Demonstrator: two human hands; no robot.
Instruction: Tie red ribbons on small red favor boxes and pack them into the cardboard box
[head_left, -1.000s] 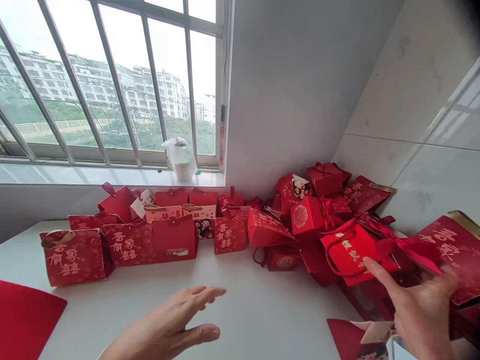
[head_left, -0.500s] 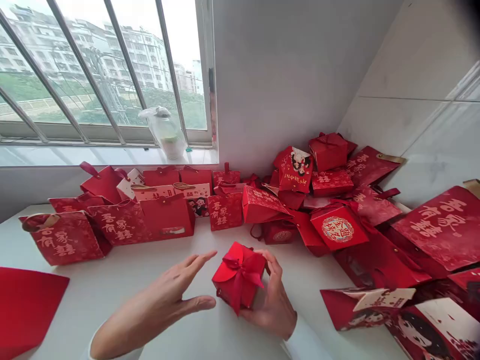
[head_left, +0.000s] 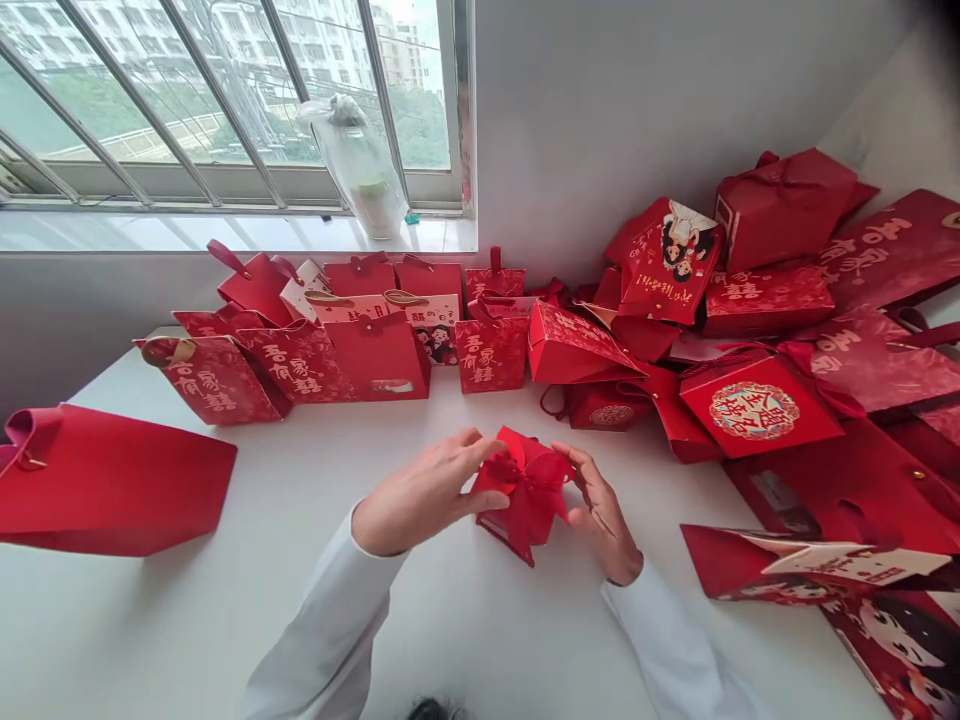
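Red box [head_left: 521, 510]: folded shut and tilted with one corner down, between my two hands; I cannot tell whether that corner touches the tabletop [head_left: 172, 620].
Ribbon bow [head_left: 529, 472]: tied on top of the box, its loops right against my fingers.
Left hand [head_left: 424, 490]: on the box's left side, my fingers [head_left: 480, 455] closed against it, with the thumb lower down.
Right hand [head_left: 600, 515]: on the box's right side, my fingers [head_left: 577, 470] curled around it, so the box is gripped from both sides.
Sleeves: white sleeves [head_left: 322, 625] run back from both wrists, toward me.
Already in order: a row of red gift bags [head_left: 480, 355] stands upright beyond my fingers, along the wall, with gold-trimmed handles and white characters on some fronts.
Left loose: a heap of red boxes and bags [head_left: 761, 410] lies piled at random to the right of my fingers, tilted and overlapping, and includes a box with a round seal.
Also loose: a plain red bag [head_left: 105, 480] lies on its side, well left of my fingers, and picture cards [head_left: 855, 565] lie near the right edge.
Beyond the row: a plastic bag [head_left: 356, 165] wrapped around a jar stands on the windowsill [head_left: 225, 232], far ahead of my fingers.
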